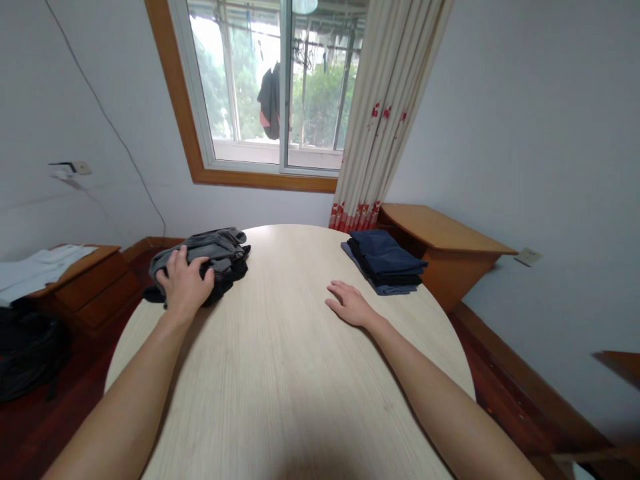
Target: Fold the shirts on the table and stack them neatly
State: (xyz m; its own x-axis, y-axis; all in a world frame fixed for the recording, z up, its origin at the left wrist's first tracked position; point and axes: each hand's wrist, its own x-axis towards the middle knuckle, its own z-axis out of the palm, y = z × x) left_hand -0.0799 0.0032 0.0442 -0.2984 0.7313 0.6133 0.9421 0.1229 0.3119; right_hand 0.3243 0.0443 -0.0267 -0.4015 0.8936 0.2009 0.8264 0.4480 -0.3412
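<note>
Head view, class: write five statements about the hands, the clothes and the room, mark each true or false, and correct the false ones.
1. The left hand is on the loose pile of grey and black clothes. True.
2. The right hand is gripping the folded stack. False: it is over the table, apart from the stack.
3. Dark blue cloth lies on top of the folded stack. True.
4. The loose pile is on the person's right. False: it is on the left.
5. A curtain with red patterning hangs at the right of the window. True.
</note>
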